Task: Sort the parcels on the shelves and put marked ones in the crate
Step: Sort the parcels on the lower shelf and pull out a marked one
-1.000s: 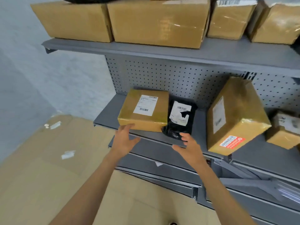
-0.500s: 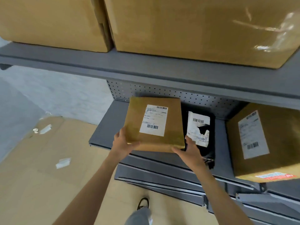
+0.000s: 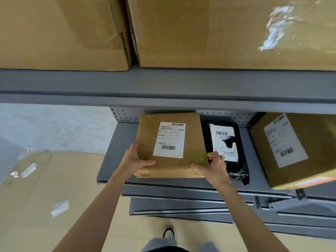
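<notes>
Nearest me, my two forearms run up from the bottom of the view to the flat brown parcel [image 3: 171, 144], which I hold by its near corners: my left hand [image 3: 135, 161] grips the near left corner with the thumb lying across the top face and the fingers curled under the edge, and my right hand [image 3: 211, 166] grips the near right corner the same way, thumb on top. The parcel sits between both hands at the front of the lower shelf [image 3: 112, 160], its near edge tipped up toward me, with its white label [image 3: 169, 140] facing up, so I judge this to be the checking step: I am reading the label for a mark before deciding where it goes. The next move calls for a firm two-handed hold while I draw it out from under the upper shelf [image 3: 163, 84]; I see no crate in view, so it would have to be found first. Just beside my right hand lies a black bag [image 3: 238, 160] with a torn label, and further right a large box [image 3: 294, 148]. Above, big cartons [image 3: 200, 31] fill the upper shelf
</notes>
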### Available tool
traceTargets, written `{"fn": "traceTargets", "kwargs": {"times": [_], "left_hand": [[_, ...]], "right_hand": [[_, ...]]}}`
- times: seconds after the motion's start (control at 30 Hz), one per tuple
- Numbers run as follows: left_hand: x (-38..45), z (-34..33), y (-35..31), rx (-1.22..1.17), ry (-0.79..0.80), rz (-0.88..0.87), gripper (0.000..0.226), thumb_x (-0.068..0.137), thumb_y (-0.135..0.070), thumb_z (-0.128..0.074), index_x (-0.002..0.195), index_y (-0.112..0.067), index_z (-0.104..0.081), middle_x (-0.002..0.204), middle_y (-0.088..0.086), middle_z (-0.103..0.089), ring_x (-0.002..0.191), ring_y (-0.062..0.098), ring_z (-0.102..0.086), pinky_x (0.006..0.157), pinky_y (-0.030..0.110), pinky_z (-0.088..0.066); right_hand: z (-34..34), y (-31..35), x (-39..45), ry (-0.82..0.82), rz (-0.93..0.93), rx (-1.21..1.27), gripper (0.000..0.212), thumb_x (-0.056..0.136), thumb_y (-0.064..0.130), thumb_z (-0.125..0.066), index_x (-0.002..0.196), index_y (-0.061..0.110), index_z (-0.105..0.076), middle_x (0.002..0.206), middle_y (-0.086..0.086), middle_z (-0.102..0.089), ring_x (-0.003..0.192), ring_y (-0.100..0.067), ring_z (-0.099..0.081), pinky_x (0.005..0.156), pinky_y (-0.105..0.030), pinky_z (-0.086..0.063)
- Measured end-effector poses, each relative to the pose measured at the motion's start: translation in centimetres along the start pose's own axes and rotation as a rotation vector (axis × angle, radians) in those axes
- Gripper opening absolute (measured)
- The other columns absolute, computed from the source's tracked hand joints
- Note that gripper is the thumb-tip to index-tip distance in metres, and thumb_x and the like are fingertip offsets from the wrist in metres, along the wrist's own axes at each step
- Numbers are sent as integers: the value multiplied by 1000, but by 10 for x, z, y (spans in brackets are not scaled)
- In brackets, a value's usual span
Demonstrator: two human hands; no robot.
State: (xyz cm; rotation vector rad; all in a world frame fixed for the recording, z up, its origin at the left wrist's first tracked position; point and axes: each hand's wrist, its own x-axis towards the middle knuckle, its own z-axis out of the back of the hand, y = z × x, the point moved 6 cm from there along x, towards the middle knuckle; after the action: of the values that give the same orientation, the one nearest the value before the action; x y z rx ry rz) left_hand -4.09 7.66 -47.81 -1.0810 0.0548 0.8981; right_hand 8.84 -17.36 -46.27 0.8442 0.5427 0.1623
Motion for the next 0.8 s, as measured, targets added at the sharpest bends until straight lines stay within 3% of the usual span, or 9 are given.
{"fn": "traceTargets", "kwargs": {"times": [0.07, 0.17, 0.27, 0.37, 0.5, 0.6, 0.7, 0.8], "left_hand": [[0, 14, 0, -54, 28, -34, 95, 61, -10, -85, 138, -20, -31, 129, 2, -43, 116, 21, -46, 62, 15, -48], [1, 35, 7, 8, -10, -66, 94, 60, -10, -86, 138, -20, -34, 128, 1, -45, 108, 15, -44, 78, 22, -40], [3, 43, 15, 44, -26, -72, 96, 60, -9, -85, 139, -19, -32, 130, 4, -45, 109, 15, -42, 84, 27, -37], [8, 44, 19, 61, -23, -71, 93, 63, -8, -84, 139, -17, -32, 133, 7, -45, 114, 20, -44, 88, 30, -39], [16, 41, 21, 178, 13, 64, 99, 66, -14, -82, 143, -23, -20, 140, 12, -33, 125, 30, -36, 98, 43, -39], [14, 34, 1, 409, -53, 125, 112, 66, -21, -80, 146, -28, -3, 152, 16, -3, 139, 36, -6, 109, 52, -23], [4, 0, -47, 425, -69, -142, 113, 67, -27, -78, 147, -28, 2, 154, 9, 10, 141, 32, 9, 112, 53, -12], [-21, -65, -94, 345, 120, -437, 99, 76, -34, -70, 148, -31, -2, 155, -3, 4, 143, 23, 2, 112, 45, -14]], "right_hand": [[-11, 2, -7, 27, 10, 86, 63, 69, 26, -81, 115, 7, -41, 106, -5, -55, 101, -23, -54, 78, -29, -46], [-29, 7, -14, 63, 55, 118, 58, 69, 20, -81, 106, 4, -40, 93, -2, -59, 88, -20, -59, 62, -19, -44], [-46, 5, -17, 76, 75, 131, 57, 71, 17, -80, 108, 3, -40, 101, -7, -62, 94, -23, -61, 78, -30, -50], [-57, 4, -15, 96, 100, 130, 52, 76, 17, -76, 109, 7, -38, 105, -5, -61, 100, -23, -61, 84, -31, -48], [-54, 1, -7, 114, 87, 102, 47, 83, 24, -68, 120, 7, -44, 115, -7, -60, 108, -23, -58, 94, -40, -46], [-16, -1, -5, -184, 111, 8, 39, 86, 27, -64, 119, 8, -55, 111, -12, -58, 102, -26, -54, 87, -35, -46], [38, -19, -8, -564, -25, -122, 41, 85, 26, -65, 116, 4, -53, 114, -23, -53, 108, -38, -46, 90, -41, -37], [70, -55, 3, -526, -288, -223, 66, 81, 34, -68, 131, 2, -38, 131, -27, -39, 121, -42, -36, 100, -49, -31]]}}
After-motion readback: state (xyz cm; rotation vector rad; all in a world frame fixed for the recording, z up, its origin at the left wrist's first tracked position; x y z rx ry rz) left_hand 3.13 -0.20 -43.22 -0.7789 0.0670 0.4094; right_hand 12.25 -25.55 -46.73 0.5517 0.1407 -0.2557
